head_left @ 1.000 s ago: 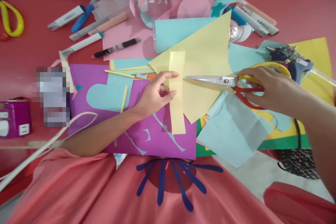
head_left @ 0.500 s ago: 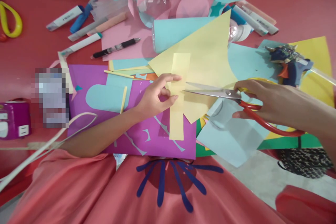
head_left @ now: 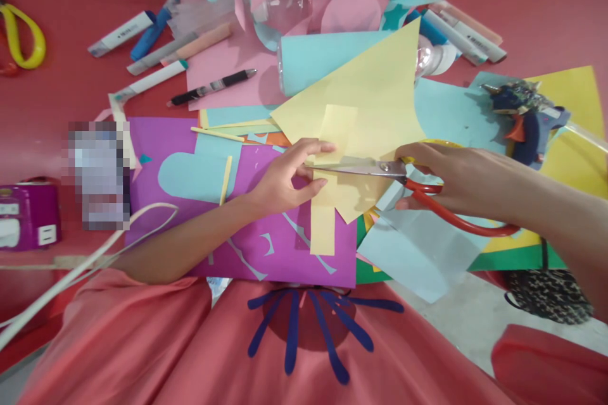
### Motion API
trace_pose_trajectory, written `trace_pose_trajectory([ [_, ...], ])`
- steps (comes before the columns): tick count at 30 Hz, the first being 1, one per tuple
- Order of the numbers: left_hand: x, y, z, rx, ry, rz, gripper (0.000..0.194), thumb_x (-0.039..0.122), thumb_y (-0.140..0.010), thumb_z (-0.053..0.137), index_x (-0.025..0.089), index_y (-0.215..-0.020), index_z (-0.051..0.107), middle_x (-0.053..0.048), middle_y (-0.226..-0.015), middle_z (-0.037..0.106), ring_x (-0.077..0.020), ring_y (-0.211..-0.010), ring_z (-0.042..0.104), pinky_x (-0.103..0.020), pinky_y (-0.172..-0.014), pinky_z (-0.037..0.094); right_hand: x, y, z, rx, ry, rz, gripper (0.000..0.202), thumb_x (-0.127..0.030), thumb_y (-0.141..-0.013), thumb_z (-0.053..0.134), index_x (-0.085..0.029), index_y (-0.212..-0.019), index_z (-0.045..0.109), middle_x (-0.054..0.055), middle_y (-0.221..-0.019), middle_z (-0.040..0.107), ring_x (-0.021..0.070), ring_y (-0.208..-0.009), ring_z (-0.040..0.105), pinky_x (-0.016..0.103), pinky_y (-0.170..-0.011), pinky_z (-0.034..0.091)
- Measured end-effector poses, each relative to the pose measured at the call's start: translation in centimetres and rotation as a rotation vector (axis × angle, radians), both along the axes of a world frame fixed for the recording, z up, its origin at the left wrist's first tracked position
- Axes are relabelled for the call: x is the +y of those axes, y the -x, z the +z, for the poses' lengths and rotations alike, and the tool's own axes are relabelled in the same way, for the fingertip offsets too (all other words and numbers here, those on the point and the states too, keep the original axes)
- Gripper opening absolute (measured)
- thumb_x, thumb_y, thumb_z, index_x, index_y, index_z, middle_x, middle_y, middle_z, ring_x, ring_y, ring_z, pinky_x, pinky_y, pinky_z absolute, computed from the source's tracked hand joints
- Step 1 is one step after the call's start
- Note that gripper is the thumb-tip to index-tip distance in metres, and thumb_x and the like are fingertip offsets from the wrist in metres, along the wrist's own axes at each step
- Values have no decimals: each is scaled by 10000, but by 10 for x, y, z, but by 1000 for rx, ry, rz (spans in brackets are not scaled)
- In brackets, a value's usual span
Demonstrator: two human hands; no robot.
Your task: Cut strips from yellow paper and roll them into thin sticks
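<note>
My left hand (head_left: 294,174) holds a narrow pale yellow paper strip (head_left: 323,231), with index finger and thumb at its left edge, one above and one below the scissors. My right hand (head_left: 451,177) grips scissors (head_left: 351,168) by their red and yellow handles. Their blades are closed together and lie across the strip, tips reaching the left fingers. The strip's upper part leans right over a larger pale yellow sheet (head_left: 375,88); its lower part hangs over purple paper (head_left: 190,234). Whether the strip is cut through, I cannot tell.
A black pen (head_left: 213,87), several markers (head_left: 156,79) and a blue-wrapped bottle (head_left: 323,63) lie beyond the hands. At the right is a blue glue gun (head_left: 536,133). A phone (head_left: 102,171), a white cable (head_left: 109,247) and yellow-handled scissors (head_left: 35,44) are at the left.
My right hand has moved left with the scissors. Their slightly open blades have closed across the strip, whose upper part now tilts to the right.
</note>
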State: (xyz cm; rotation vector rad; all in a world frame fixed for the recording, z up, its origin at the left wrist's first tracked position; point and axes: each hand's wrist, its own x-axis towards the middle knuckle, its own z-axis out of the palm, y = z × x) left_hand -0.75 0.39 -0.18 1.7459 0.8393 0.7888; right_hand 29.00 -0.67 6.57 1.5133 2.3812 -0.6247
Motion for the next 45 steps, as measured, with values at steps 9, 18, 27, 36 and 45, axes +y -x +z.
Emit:
trace_pose_trajectory([
  [9,-1,1,-4,-29,86,-21,421,279,-901,595,277,-1317,532,-71,-1345,565,-43,-690,640,-214,-672,586,4,5,4,-9,47,-27,713,-826,-860,331,-236,-1173,579,145,-940,731,325,-711,705,366,-533,465],
  [18,0,1,-5,-18,85,-13,412,359,-910,609,275,-1309,547,-73,-1330,576,-53,-708,614,-219,-677,581,1,0,1,18,9,-11,667,-800,-882,350,-245,-1160,595,90,-799,693,265,-598,649,334,-516,420],
  [27,1,0,-3,-31,59,-15,394,266,-903,592,271,-1296,553,-65,-1319,585,-42,-705,599,-187,-666,559,1,-2,1,40,-25,3,785,-875,-853,268,-243,-1145,632,40,-644,618,226,-514,588,304,-495,375],
  [36,1,0,-1,28,74,-13,397,324,-926,585,264,-1316,546,-69,-1324,569,-7,-605,503,-157,-576,483,2,-3,1,18,4,35,853,-898,-844,213,-226,-1148,642,22,-559,568,225,-477,555,309,-480,338],
  [45,2,0,1,3,52,14,424,193,-876,583,256,-1296,560,-70,-1332,596,9,-572,495,-158,-573,476,1,-12,-8,36,-113,80,665,-749,-942,309,-222,-1163,648,40,-627,614,204,-487,532,308,-492,366],
])
